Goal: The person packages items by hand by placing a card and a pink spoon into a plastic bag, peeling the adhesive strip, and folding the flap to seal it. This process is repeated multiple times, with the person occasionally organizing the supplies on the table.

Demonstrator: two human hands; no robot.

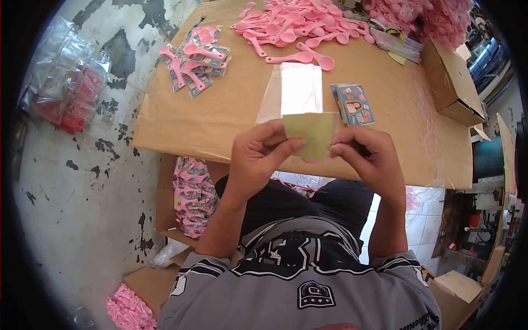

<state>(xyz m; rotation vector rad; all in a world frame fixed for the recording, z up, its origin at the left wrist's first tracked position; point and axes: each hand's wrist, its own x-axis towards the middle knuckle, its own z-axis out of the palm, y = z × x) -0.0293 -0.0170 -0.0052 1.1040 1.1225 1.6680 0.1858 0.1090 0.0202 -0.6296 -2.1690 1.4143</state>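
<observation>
A yellow-green card (pixel 309 133) is held up over the front edge of the table, a clear film edge showing around it. My left hand (pixel 263 157) pinches its left side between thumb and fingers. At its right edge, the fingertips of my right hand (pixel 369 153) are closed on the card or its clear film. Just beyond lies a stack of clear plastic sleeves (pixel 301 91). To the right of the sleeves sits a small pile of printed blue cards (pixel 356 104). A bit of pink shows under the card's lower edge.
Loose pink spoons (pixel 291 26) are heaped at the back. Packed spoons with cards (pixel 193 61) lie at the back left. A cardboard box (pixel 454 82) stands at the right edge. Below the table's left side, another box holds packed pink items (pixel 192 198).
</observation>
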